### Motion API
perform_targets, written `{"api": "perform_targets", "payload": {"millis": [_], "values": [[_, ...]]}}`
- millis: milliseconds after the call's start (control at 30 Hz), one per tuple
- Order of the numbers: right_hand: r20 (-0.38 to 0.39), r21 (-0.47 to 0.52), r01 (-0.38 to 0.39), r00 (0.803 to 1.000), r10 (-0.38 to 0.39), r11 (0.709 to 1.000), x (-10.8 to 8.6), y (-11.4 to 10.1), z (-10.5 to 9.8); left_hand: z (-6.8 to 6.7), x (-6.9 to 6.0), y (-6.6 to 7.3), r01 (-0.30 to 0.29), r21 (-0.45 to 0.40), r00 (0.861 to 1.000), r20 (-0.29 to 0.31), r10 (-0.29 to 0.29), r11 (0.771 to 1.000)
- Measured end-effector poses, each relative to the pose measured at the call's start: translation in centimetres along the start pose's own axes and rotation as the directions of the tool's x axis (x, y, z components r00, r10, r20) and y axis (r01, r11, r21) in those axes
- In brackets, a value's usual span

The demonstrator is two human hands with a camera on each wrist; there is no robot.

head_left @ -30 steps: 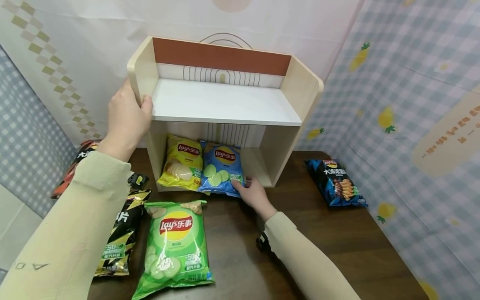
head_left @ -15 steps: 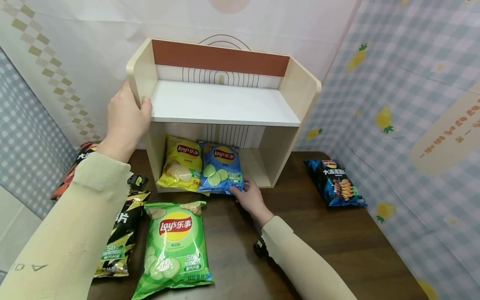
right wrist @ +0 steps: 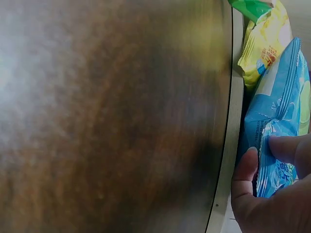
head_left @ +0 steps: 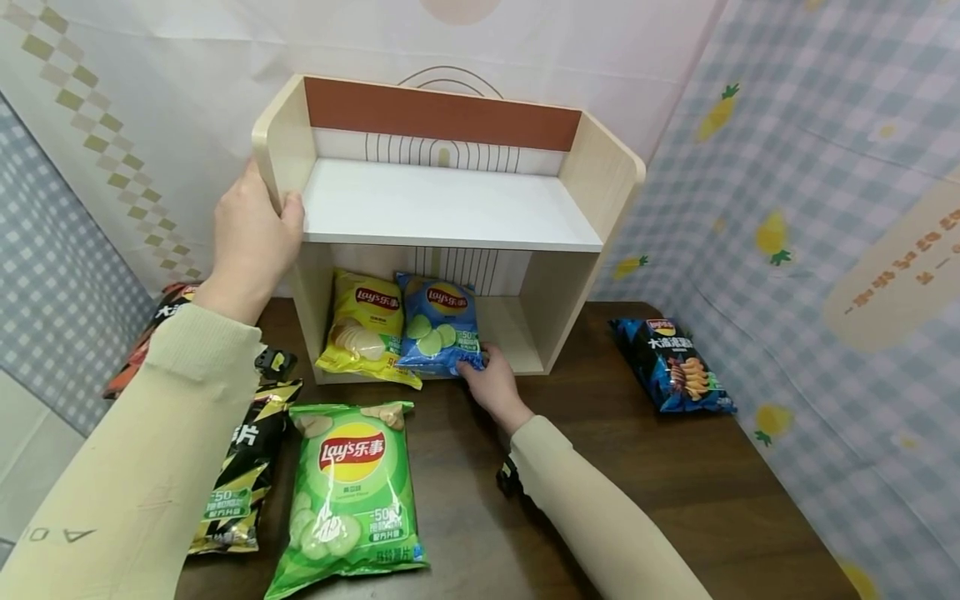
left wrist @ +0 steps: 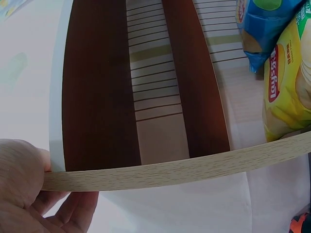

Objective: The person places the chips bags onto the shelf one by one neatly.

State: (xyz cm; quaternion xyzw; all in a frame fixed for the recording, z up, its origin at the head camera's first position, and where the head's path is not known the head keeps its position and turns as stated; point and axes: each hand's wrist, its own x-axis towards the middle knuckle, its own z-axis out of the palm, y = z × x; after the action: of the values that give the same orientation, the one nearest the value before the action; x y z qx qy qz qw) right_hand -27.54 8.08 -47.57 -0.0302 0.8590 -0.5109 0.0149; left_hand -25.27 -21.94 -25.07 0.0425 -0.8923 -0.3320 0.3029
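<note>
My left hand (head_left: 255,233) grips the left side panel of a small wooden shelf (head_left: 450,208), thumb in front and fingers behind, as the left wrist view also shows. Down at the lower compartment, my right hand (head_left: 495,385) pinches the bottom right corner of a blue chip bag (head_left: 438,325). In the right wrist view, thumb and finger close on the crimped edge of that blue bag (right wrist: 274,121). A yellow chip bag (head_left: 363,329) leans beside it on the left, inside the same compartment, its bottom corner jutting past the shelf's front edge.
On the brown table (head_left: 637,492) a green chip bag (head_left: 352,492) lies in front of the shelf. A black and gold bag (head_left: 243,475) lies left of it, partly behind the sleeve. A red and black bag (head_left: 168,304) sits far left, a dark blue bag (head_left: 675,367) at right.
The right hand has pushed the blue chip bag's lower edge slightly back and left into the compartment. The left hand keeps its hold on the side panel.
</note>
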Motion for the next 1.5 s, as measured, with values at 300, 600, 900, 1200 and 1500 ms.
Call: {"api": "perform_targets", "payload": {"millis": [300, 600, 900, 1200, 1500], "values": [[0.003, -0.009, 0.003, 1.0, -0.003, 1.0, -0.3, -0.1, -0.3, 0.0, 0.0, 0.2, -0.004, -0.002, 1.0, -0.002, 0.004, 1.0], [0.016, -0.012, -0.005, 1.0, 0.005, 1.0, -0.5, 0.1, -0.6, -0.1, 0.0, 0.1, 0.009, 0.0, 1.0, 0.012, -0.009, 1.0], [-0.002, -0.122, 0.046, 0.999, -0.047, 0.991, -0.7, 0.6, -1.4, -0.1, -0.1, 0.0, 0.011, -0.002, 1.0, 0.016, -0.011, 1.0], [-0.038, -0.279, 0.175, 0.98, -0.193, 0.944, -2.5, 1.3, -5.3, -0.2, 0.0, 0.0, 0.007, 0.005, 1.0, 0.012, -0.007, 1.0], [-0.073, -0.492, 0.231, 0.95, -0.305, 0.839, -4.2, 3.7, -11.9, -0.1, 0.1, -0.1, 0.008, 0.012, 1.0, 0.016, -0.008, 1.0]]}}
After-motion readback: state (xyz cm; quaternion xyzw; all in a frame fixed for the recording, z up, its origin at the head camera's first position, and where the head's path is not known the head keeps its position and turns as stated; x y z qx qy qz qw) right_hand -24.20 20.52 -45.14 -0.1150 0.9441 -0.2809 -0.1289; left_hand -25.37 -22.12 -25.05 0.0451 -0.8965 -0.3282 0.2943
